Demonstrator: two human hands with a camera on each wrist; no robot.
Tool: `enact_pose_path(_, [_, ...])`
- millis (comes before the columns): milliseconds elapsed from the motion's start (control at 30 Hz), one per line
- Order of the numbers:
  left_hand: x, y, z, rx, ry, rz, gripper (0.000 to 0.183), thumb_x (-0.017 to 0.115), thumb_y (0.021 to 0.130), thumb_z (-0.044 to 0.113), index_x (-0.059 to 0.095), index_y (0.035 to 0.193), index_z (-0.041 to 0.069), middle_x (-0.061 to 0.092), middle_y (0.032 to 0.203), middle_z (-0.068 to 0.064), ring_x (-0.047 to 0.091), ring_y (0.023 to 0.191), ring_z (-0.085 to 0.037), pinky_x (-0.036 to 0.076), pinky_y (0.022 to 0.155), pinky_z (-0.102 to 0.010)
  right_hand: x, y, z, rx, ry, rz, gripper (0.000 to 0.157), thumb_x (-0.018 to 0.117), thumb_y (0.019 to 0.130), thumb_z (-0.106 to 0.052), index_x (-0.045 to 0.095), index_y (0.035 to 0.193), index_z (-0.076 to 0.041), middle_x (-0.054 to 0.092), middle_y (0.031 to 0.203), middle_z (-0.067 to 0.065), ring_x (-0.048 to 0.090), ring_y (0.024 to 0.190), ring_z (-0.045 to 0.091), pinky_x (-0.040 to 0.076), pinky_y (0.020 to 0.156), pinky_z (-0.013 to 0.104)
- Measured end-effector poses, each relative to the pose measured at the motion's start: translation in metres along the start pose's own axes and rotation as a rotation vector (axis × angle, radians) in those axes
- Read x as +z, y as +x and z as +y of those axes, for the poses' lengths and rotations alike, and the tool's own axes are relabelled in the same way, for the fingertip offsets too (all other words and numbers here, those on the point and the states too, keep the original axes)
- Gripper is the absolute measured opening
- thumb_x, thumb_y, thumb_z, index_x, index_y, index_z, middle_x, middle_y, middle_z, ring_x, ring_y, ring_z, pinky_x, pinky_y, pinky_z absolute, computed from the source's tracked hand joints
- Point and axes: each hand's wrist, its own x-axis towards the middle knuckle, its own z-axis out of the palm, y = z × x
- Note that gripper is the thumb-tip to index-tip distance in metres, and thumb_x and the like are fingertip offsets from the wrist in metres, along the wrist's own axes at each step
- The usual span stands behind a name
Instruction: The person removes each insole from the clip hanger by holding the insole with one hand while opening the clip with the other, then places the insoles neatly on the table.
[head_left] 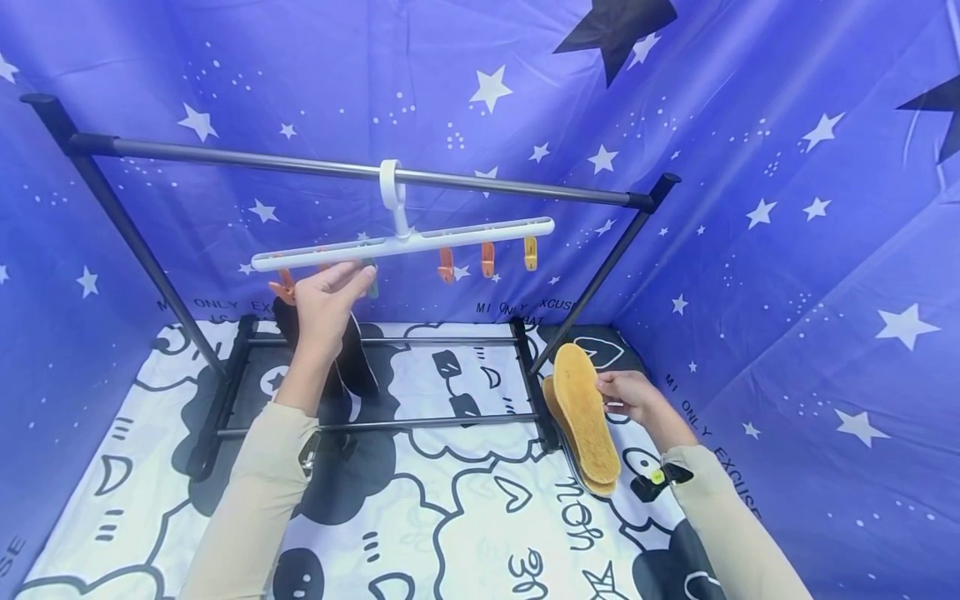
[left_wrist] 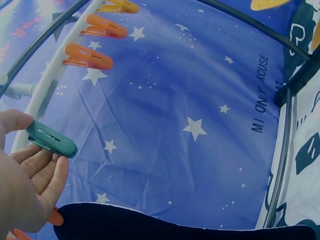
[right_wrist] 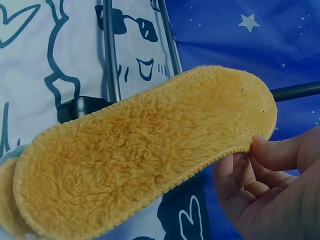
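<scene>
My left hand is raised to the white hanger bar. In the left wrist view, its thumb and fingers pinch a green clip at the end near the bar. Dark insoles hang below the left part of the hanger, partly hidden by this hand. My right hand pinches the edge of a fuzzy yellow insole near one end, thumb on its face and fingers behind. Another yellow insole shows behind the held one, mostly covered by it.
The hanger hooks over the top rail of a black metal rack. Two orange clips and a yellow clip hang on the bar's right half, and an orange clip at its left end. Purple star-patterned fabric surrounds a cartoon-print mat.
</scene>
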Motion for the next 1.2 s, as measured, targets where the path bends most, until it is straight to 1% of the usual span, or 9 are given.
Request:
enact_pose_path(33, [0.000,0.000,0.000,-0.003,0.000,0.001,0.036,0.074,0.091,0.005,0.068,0.122,-0.010,0.071,0.081,0.027,0.072,0.084,0.004,0.060,0.079,-0.014,-0.002,0.001,0.002,-0.011,0.012,-0.020,0.011,0.058,0.100,-0.004,0.067,0.096,-0.007,0.064,0.073,-0.007,0.061,0.069,0.007,0.056,0.065,0.023])
enact_pose_path(133, [0.000,0.000,0.000,-0.009,0.006,0.003,0.036,0.075,0.091,0.006,0.069,0.122,-0.009,0.074,0.088,0.019,0.072,0.085,0.004,0.060,0.080,-0.015,-0.002,0.002,0.005,-0.012,0.011,-0.024,0.008,0.061,0.099,-0.006,0.068,0.095,-0.007,0.064,0.072,-0.008,0.062,0.070,0.007,0.056,0.068,0.024])
enact_pose_path(233, [0.000,-0.001,0.001,-0.011,0.012,0.004,0.035,0.075,0.091,0.006,0.069,0.122,-0.009,0.075,0.094,0.013,0.072,0.086,0.004,0.060,0.080,-0.015,-0.001,0.002,0.005,0.005,0.010,-0.013,0.013,0.059,0.099,-0.004,0.068,0.091,-0.010,0.063,0.071,-0.008,0.061,0.068,0.007,0.055,0.067,0.024])
enact_pose_path(300, [0.000,-0.001,0.001,-0.009,0.013,0.004,0.035,0.075,0.091,0.006,0.069,0.122,-0.009,0.075,0.092,0.014,0.072,0.086,0.004,0.060,0.080,-0.015,0.002,0.002,0.005,0.027,-0.005,0.015,0.016,0.055,0.100,-0.002,0.067,0.092,-0.010,0.061,0.070,-0.009,0.059,0.066,0.006,0.054,0.065,0.023])
enact_pose_path(467, [0.000,-0.001,0.001,-0.005,0.009,0.003,0.035,0.075,0.091,0.006,0.069,0.122,-0.009,0.071,0.084,0.024,0.072,0.085,0.004,0.059,0.080,-0.014,0.003,0.006,0.010,0.046,-0.010,0.010,0.020,0.054,0.102,-0.002,0.066,0.089,-0.012,0.060,0.069,-0.009,0.058,0.065,0.007,0.053,0.062,0.023])
enact_pose_path(667, [0.000,-0.001,0.001,-0.001,0.013,0.007,0.035,0.075,0.090,0.006,0.069,0.122,-0.009,0.072,0.087,0.021,0.072,0.086,0.004,0.059,0.079,-0.014,0.003,0.012,0.018,0.065,-0.022,0.015,0.019,0.053,0.102,-0.003,0.065,0.089,-0.011,0.059,0.069,-0.009,0.058,0.065,0.007,0.054,0.065,0.024])
enact_pose_path(833, [0.001,-0.002,-0.001,-0.003,0.015,0.006,0.035,0.075,0.090,0.005,0.069,0.121,-0.009,0.071,0.083,0.024,0.072,0.084,0.004,0.059,0.079,-0.014,0.004,0.012,0.023,0.075,-0.023,0.019,0.019,0.053,0.102,-0.003,0.066,0.090,-0.011,0.060,0.068,-0.010,0.059,0.065,0.006,0.054,0.066,0.024])
enact_pose_path(1067, [0.001,-0.002,-0.002,-0.007,0.015,0.008,0.035,0.076,0.090,0.006,0.070,0.121,-0.009,0.074,0.089,0.016,0.072,0.084,0.003,0.060,0.079,-0.015,0.006,0.017,0.027,0.094,-0.036,0.052,0.011,0.054,0.101,-0.003,0.065,0.104,-0.001,0.062,0.070,-0.008,0.061,0.068,0.009,0.054,0.066,0.025])
enact_pose_path(1200, [0.000,0.000,0.001,0.003,0.013,0.009,0.035,0.075,0.090,0.006,0.069,0.121,-0.010,0.073,0.085,0.022,0.072,0.085,0.004,0.060,0.079,-0.015,0.009,0.025,0.024,0.099,-0.045,0.056,0.012,0.054,0.101,-0.002,0.064,0.106,0.001,0.063,0.070,-0.007,0.060,0.067,0.009,0.054,0.067,0.025])
